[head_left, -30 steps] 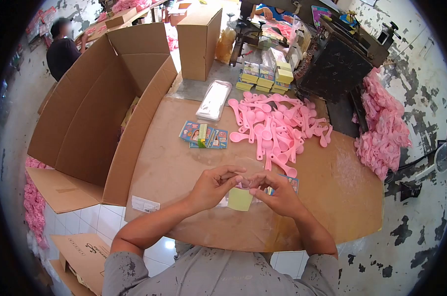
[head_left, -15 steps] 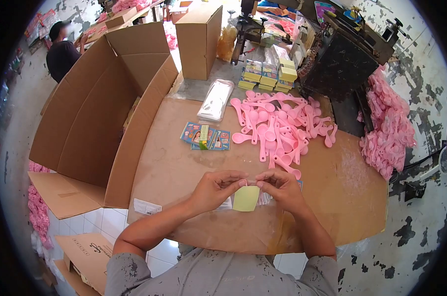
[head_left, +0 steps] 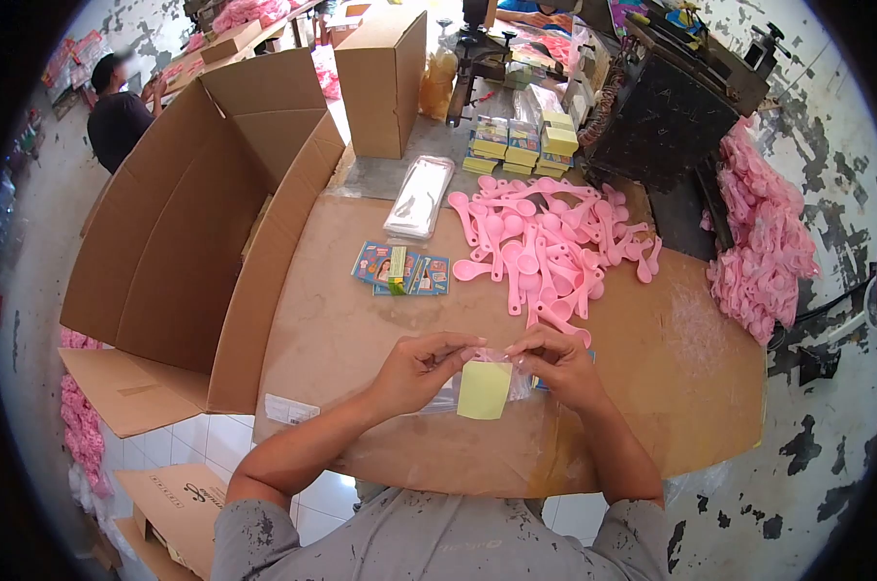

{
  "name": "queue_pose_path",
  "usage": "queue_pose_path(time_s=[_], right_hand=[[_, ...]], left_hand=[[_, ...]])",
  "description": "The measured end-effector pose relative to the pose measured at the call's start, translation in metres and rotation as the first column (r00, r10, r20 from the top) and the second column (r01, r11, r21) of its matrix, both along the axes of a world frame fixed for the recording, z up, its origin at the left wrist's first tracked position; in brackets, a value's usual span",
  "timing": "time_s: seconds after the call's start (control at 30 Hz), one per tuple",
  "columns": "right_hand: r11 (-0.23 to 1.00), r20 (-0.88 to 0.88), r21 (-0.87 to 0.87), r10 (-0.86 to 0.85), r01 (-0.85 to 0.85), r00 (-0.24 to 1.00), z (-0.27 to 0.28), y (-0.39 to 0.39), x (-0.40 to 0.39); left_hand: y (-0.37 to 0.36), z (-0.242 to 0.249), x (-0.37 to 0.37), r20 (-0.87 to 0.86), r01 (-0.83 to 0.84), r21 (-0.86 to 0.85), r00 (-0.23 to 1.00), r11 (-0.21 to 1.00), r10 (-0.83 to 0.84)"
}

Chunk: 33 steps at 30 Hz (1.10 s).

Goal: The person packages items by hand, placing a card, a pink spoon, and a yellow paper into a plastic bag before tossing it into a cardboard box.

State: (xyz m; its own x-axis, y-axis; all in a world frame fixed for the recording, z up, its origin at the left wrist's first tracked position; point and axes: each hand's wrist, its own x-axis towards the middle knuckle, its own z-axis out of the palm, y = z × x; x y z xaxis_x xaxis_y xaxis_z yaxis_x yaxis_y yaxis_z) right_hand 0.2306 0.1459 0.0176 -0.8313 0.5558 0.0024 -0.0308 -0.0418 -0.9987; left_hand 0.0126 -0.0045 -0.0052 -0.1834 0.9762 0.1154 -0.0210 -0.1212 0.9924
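Observation:
Between my hands hangs a clear plastic bag with a yellow-green card in or behind it; which one I cannot tell. The fingers of my left hand pinch the bag's top left edge. Opposite, my right hand pinches its top right edge. Past my right hand lies a heap of pink spoons. Printed cards, banded together, rest beyond my left hand, and a stack of clear bags lies behind them.
A large open carton stands at the left of the cardboard-topped table. Behind are a tall box, card stacks and a dark machine. Pink bagged items hang at right. A person is at back left.
The yellow-green card hangs slightly lower, and more of the clear bag shows around it. My right hand has moved slightly to the right and up.

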Motion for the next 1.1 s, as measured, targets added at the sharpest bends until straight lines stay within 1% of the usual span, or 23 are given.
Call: queue_pose_path(time_s=[0.07, 0.1, 0.17, 0.2, 0.27, 0.37, 0.4, 0.57, 0.67, 0.77, 0.87, 0.97, 1.07, 1.1], right_hand=[[0.999, -0.033, 0.015, 0.029, -0.029, 0.999, -0.001, 0.001, 0.003], [0.999, -0.018, 0.039, 0.034, -0.033, 0.999, -0.001, 0.003, 0.004], [0.995, 0.013, 0.088, 0.042, -0.043, 0.999, -0.001, 0.006, 0.006], [0.997, 0.003, 0.048, 0.064, -0.064, 0.998, 0.0, 0.007, 0.006], [0.994, -0.018, -0.03, 0.107, -0.108, 0.994, 0.002, 0.009, 0.007], [0.993, 0.047, 0.095, 0.072, -0.076, 0.996, 0.003, 0.007, 0.007], [0.993, 0.049, 0.093, 0.063, -0.067, 0.997, 0.004, 0.005, 0.006], [0.997, 0.054, 0.055, 0.043, -0.046, 0.998, 0.003, 0.002, 0.003], [0.985, 0.125, 0.162, 0.035, -0.055, 0.992, 0.005, 0.006, 0.005], [0.942, 0.013, 0.335, 0.029, -0.032, 0.999, 0.001, 0.005, 0.001], [0.843, 0.049, 0.535, 0.029, -0.051, 0.998, 0.008, 0.0, -0.001], [0.895, 0.073, 0.439, 0.054, -0.081, 0.996, 0.019, -0.012, -0.003], [0.97, 0.053, 0.218, 0.103, -0.112, 0.993, 0.008, -0.007, 0.002], [0.969, 0.019, 0.212, 0.128, -0.129, 0.992, 0.007, -0.005, 0.003]], left_hand=[[0.0, 0.003, -0.002, -0.049, 0.023, 0.057, 0.999, 0.998, -0.02], [0.0, 0.005, -0.002, -0.074, 0.036, 0.085, 0.997, 0.996, -0.03], [-0.003, -0.001, -0.006, -0.05, 0.084, 0.018, 0.995, 0.996, -0.083], [-0.004, -0.002, -0.007, -0.037, 0.107, -0.015, 0.993, 0.994, -0.108], [-0.002, 0.0, -0.007, 0.061, 0.104, -0.023, 0.993, 0.994, -0.103], [-0.001, 0.002, -0.004, 0.238, 0.114, -0.067, 0.967, 0.991, -0.095], [0.0, 0.003, -0.003, 0.299, 0.122, -0.085, 0.95, 0.989, -0.091], [0.001, 0.004, -0.002, 0.213, 0.154, -0.112, 0.969, 0.982, -0.127], [0.002, 0.006, -0.004, 0.206, 0.175, -0.124, 0.968, 0.977, -0.147], [0.002, 0.011, -0.004, 0.218, 0.166, -0.146, 0.967, 0.975, -0.132], [0.002, 0.013, -0.006, 0.216, 0.144, -0.152, 0.97, 0.978, -0.11], [0.002, 0.011, -0.009, 0.197, 0.136, -0.164, 0.975, 0.977, -0.103], [0.002, 0.01, -0.011, 0.195, 0.142, -0.162, 0.975, 0.976, -0.109], [0.002, 0.01, -0.011, 0.197, 0.145, -0.159, 0.974, 0.977, -0.112]])
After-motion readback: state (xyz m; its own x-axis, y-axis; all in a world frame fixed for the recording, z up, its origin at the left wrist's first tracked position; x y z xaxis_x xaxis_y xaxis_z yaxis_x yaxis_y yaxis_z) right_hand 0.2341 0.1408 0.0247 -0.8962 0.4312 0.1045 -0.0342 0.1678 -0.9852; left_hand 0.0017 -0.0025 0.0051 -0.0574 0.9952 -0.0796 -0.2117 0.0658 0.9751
